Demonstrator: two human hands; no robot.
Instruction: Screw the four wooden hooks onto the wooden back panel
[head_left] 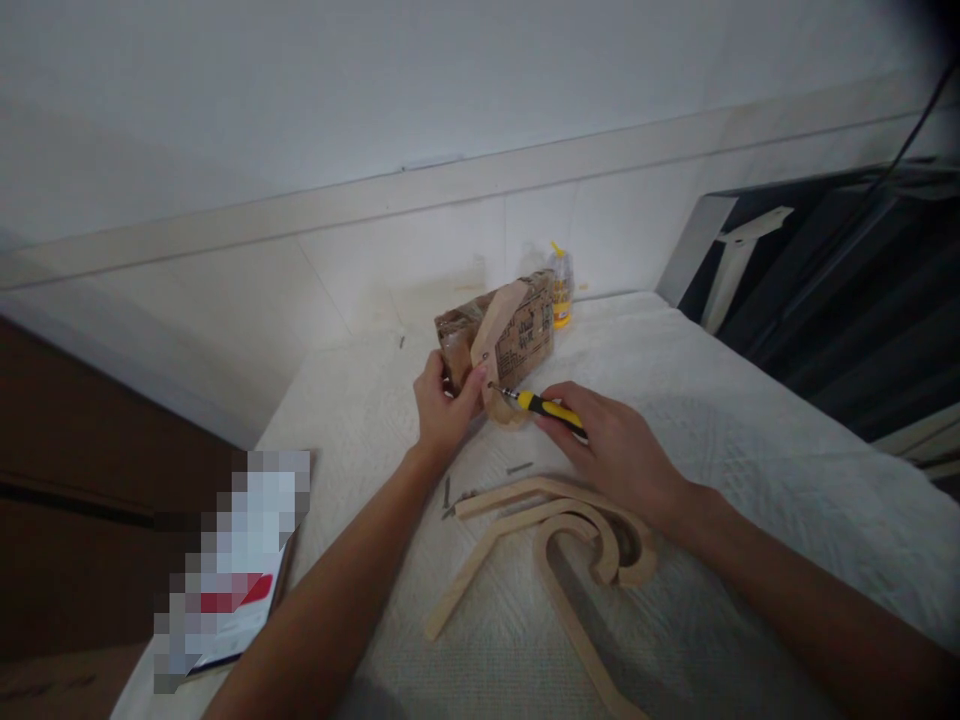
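A pale wooden hook-shaped piece (501,318) leans against a brown printed cardboard box wrapped in clear film (534,325). My left hand (448,402) grips the piece near its lower end, fingers at the box's left end. A yellow-and-black screwdriver (553,408) is in my right hand (611,440), its tip at the piece beside my left thumb. A small dark hole or screw head shows there; which one I cannot tell. Several similar wooden hooks (466,590) lie on the cloth below my hands. Loose screws (519,467) rest near them.
A white textured cloth (360,400) covers the table. Behind the box stands a small clear bottle with yellow contents (562,295). A device with a blurred screen (251,540) lies at the left edge. White wall rises behind; a dark panel with a metal bracket (731,275) stands right.
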